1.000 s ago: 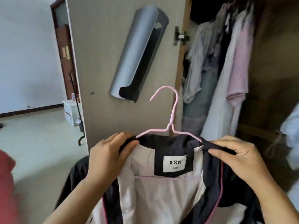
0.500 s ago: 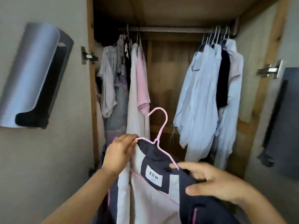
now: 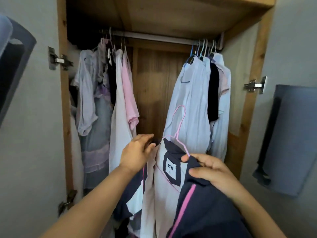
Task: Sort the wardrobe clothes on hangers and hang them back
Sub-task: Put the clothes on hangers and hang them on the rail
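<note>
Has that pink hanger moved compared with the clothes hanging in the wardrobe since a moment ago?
Yes. The pink hanger has shifted right: its hook was against the pink shirt, now it overlaps the pale blue shirts.

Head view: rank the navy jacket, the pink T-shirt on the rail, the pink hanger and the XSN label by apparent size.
1. navy jacket, though it is nearest the camera
2. pink T-shirt
3. pink hanger
4. XSN label

Both hands, left hand (image 3: 137, 152) and right hand (image 3: 211, 170), hold a navy jacket (image 3: 197, 203) on a pink hanger (image 3: 178, 124) before the wardrobe rail (image 3: 154, 36).
</note>
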`<move>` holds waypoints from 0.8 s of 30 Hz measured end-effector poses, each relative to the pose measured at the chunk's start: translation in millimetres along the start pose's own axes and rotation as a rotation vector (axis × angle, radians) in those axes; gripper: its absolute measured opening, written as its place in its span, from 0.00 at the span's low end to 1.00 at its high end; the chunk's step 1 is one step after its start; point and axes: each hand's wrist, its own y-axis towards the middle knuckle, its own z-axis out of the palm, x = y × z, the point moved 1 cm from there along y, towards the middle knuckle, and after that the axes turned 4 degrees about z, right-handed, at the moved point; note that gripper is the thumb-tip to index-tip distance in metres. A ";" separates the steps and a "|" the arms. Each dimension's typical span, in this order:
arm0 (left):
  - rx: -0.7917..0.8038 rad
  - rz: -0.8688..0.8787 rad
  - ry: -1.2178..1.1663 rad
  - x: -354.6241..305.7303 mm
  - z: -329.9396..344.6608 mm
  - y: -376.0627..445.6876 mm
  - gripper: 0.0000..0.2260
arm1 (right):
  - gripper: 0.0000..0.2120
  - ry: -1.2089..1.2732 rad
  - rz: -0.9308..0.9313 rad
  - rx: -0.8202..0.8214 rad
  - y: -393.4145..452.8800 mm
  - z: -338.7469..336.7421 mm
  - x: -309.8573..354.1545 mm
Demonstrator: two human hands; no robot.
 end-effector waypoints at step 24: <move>-0.067 0.339 0.153 45.0 17.2 247.6 0.16 | 0.05 -0.825 -0.427 -0.547 277.0 -62.0 92.1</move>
